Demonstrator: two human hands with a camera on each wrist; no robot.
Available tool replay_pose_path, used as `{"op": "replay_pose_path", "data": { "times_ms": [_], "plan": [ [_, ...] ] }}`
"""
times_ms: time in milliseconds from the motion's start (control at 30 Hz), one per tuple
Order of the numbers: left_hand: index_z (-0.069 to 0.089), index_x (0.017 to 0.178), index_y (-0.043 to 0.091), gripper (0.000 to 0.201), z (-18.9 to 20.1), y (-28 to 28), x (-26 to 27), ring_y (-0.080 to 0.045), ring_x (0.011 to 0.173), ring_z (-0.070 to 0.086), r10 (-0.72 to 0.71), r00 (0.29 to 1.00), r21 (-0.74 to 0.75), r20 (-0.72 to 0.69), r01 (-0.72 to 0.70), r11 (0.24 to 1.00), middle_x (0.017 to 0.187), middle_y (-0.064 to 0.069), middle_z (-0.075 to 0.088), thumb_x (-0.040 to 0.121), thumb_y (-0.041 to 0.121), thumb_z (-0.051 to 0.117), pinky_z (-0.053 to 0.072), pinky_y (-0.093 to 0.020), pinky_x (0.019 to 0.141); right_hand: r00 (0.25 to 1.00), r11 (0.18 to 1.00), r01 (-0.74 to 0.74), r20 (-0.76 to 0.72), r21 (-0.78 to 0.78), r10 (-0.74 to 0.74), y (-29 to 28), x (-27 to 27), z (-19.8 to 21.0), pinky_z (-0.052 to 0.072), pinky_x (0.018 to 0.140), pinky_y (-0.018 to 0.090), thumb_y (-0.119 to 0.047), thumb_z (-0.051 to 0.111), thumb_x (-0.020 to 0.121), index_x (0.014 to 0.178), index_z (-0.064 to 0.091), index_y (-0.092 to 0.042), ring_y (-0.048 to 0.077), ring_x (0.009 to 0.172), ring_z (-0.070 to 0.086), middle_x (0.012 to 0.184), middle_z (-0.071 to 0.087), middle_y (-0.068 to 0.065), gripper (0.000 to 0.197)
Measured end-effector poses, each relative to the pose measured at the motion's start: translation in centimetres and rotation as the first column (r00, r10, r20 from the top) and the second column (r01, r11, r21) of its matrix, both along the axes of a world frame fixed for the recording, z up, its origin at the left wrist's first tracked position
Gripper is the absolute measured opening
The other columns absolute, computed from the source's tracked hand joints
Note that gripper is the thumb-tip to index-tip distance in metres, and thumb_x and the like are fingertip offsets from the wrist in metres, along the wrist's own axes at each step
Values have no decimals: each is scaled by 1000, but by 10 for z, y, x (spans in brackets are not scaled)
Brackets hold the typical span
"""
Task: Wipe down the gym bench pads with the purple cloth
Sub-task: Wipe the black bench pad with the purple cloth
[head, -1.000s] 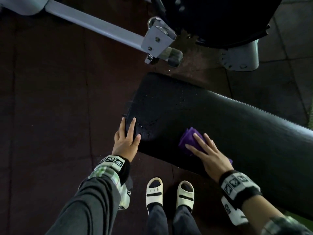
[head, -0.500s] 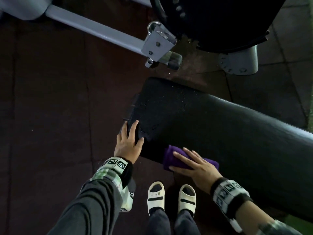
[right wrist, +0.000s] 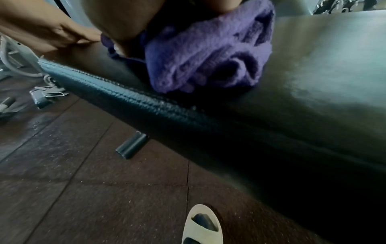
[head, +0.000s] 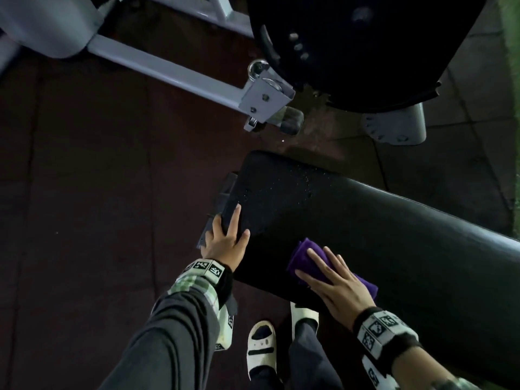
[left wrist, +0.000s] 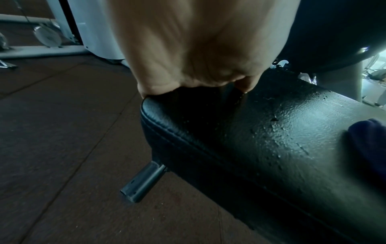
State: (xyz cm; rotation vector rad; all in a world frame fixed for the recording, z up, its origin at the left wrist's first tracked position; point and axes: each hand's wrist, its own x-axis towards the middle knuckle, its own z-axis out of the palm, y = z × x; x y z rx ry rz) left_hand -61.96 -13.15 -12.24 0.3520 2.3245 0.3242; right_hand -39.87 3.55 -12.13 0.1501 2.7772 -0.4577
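Since earlier, our flat right hand (head: 342,291) slid the purple cloth (head: 299,256) off the near edge; the bench pad (head: 380,220) stretches rightward, our spread left hand (head: 225,243) bracing its left end.

From my end, the bench pad (head: 365,220) ran from mid-view off to the right. The left hand (head: 225,244) sat on its near left corner. The right hand (head: 342,289) lay flat on the cloth (head: 299,258), on the pad's near edge just right of the left hand. Sandals (head: 261,347) stood on the floor (head: 98,192) in front of the pad, between the hands. A machine frame (head: 174,76) was behind the pad's end.
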Motion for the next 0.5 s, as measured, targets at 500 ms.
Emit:
{"op": "replay_pose_path", "data": {
  "times_ms": [500],
  "plan": [
    [-11,141,60,63,-2,6,0,-27,139,22,56,998,-60,6,-55,997,159,3,5,96,57,33,26,-51,108,992,992,110,48,59,-113,107,-88,-8,26,110,54,-7,44,88,137,-7,-57,42,141,7,155,-11,-3,86]
  ]
}}
